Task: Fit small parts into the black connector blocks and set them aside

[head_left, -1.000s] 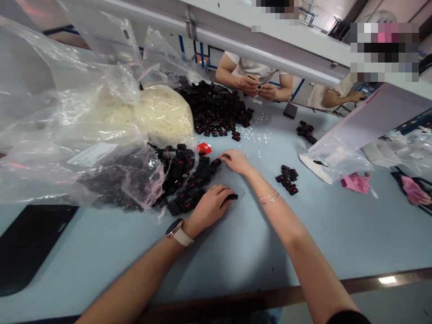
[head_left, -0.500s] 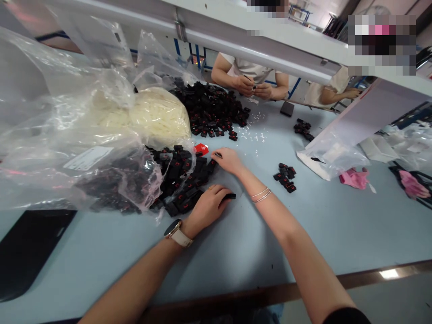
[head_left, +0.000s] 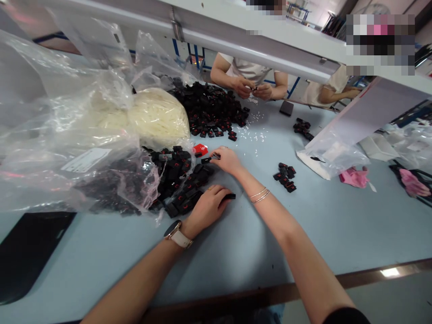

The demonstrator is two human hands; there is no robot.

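Note:
My left hand (head_left: 208,206), with a watch at the wrist, rests on the blue table (head_left: 236,243) with its fingers curled round a small black part (head_left: 230,196). My right hand (head_left: 228,160), bracelets at the wrist, reaches further out and pinches another small black part (head_left: 208,159) at the edge of a heap of black parts with red marks (head_left: 182,180). That heap spills from a clear plastic bag (head_left: 84,148). A lone red piece (head_left: 200,149) lies just left of my right hand.
A bag of white pieces (head_left: 158,114) and a second black heap (head_left: 212,108) lie beyond. Small black clusters (head_left: 285,176) sit to the right, with clear bags (head_left: 332,155) and pink cloth (head_left: 354,177). Another person's hands (head_left: 253,87) work across the table. A dark mat (head_left: 30,252) lies at left.
My right hand has shifted slightly left along the heap's edge and now pinches a black part lifted off the pile. My left hand has stayed in place.

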